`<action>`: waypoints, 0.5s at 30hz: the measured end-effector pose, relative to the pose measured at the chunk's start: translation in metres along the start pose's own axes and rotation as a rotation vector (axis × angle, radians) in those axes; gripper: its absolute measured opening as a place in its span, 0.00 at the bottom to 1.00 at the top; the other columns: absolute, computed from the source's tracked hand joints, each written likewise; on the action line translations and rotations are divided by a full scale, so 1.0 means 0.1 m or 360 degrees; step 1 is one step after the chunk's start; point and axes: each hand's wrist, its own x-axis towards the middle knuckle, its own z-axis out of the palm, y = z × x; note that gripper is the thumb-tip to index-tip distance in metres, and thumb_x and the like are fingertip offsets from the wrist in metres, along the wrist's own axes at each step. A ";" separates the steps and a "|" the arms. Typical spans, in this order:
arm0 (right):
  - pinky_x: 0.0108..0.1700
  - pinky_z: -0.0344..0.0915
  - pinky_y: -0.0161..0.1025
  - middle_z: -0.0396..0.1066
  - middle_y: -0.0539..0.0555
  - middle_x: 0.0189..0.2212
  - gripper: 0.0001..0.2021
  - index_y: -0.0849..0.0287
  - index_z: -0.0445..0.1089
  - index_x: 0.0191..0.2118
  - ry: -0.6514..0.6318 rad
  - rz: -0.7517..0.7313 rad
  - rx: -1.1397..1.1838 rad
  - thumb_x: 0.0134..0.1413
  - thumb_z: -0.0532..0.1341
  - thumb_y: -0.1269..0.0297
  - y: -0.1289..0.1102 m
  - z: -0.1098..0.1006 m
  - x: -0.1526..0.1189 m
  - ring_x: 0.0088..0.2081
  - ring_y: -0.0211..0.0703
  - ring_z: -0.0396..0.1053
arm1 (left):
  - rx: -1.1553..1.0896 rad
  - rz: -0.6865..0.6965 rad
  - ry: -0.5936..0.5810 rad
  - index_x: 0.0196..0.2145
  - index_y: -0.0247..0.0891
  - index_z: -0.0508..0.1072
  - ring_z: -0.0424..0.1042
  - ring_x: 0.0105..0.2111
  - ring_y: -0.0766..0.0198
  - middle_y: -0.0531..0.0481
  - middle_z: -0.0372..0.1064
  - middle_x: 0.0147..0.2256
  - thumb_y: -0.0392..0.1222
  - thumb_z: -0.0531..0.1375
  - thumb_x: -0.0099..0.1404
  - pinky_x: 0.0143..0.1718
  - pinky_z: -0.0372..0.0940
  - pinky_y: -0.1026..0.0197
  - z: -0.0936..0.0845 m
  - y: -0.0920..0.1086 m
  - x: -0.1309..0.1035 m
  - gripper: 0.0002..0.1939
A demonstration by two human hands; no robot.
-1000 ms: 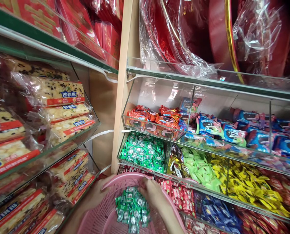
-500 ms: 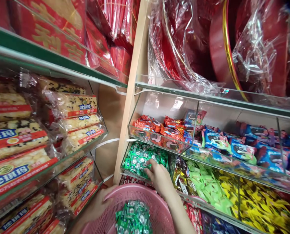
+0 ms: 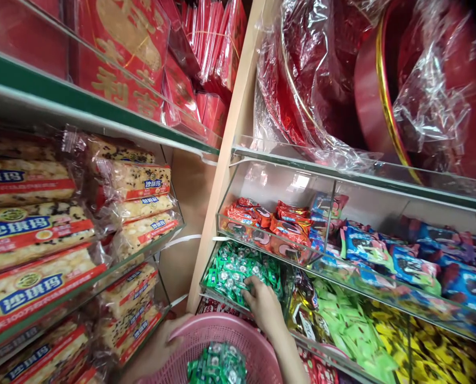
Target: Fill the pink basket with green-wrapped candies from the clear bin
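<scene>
My left hand point(image 3: 163, 341), slightly blurred, grips the left rim of a pink perforated plastic basket point(image 3: 261, 352). A pile of green-wrapped candies point(image 3: 217, 365) lies inside it. Beyond the basket, my right hand point(image 3: 259, 301) is at the front of a clear shelf bin, its bent fingers touching more green-wrapped candies point(image 3: 232, 272). Thumb and forefinger look apart, and no candy shows between them. My right forearm passes over the basket's right rim.
Red-wrapped snacks point(image 3: 269, 218) fill the bin above, with blue packets point(image 3: 365, 245) beside them. Light-green packets point(image 3: 337, 314) and yellow ones point(image 3: 433, 346) lie to the right. Packaged pastry bars point(image 3: 33, 229) crowd the left shelves. A wooden post point(image 3: 217, 197) divides the shelving.
The view has shifted, so the shelves appear farther right and slightly lower. My right hand remains at the green candies and my left hand still holds the basket.
</scene>
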 end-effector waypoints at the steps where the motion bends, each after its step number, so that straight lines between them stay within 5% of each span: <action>1: 0.31 0.54 0.33 0.69 0.51 0.27 0.10 0.54 0.66 0.43 0.0023 -0.0001 0.0021 0.55 0.54 0.62 0.02 0.02 -0.01 0.32 0.42 0.67 | 0.0009 0.0000 0.0001 0.50 0.47 0.71 0.64 0.53 0.52 0.49 0.69 0.52 0.49 0.57 0.57 0.59 0.54 0.53 0.00 0.00 0.00 0.22; 12: 0.28 0.55 0.33 0.61 0.48 0.19 0.17 0.58 0.69 0.38 0.0441 -0.0258 0.0570 0.60 0.49 0.52 -0.06 0.03 -0.20 0.23 0.38 0.59 | -0.0117 -0.0010 0.0021 0.50 0.45 0.71 0.63 0.55 0.51 0.50 0.67 0.54 0.51 0.58 0.55 0.60 0.52 0.53 -0.01 0.14 -0.02 0.25; 15: 0.27 0.54 0.32 0.58 0.46 0.18 0.16 0.58 0.68 0.36 0.0410 -0.0319 0.0753 0.58 0.52 0.51 -0.14 0.00 -0.33 0.22 0.36 0.56 | -0.0223 0.0024 -0.0007 0.49 0.46 0.72 0.63 0.55 0.52 0.52 0.69 0.52 0.52 0.59 0.54 0.59 0.54 0.55 -0.01 0.16 -0.02 0.24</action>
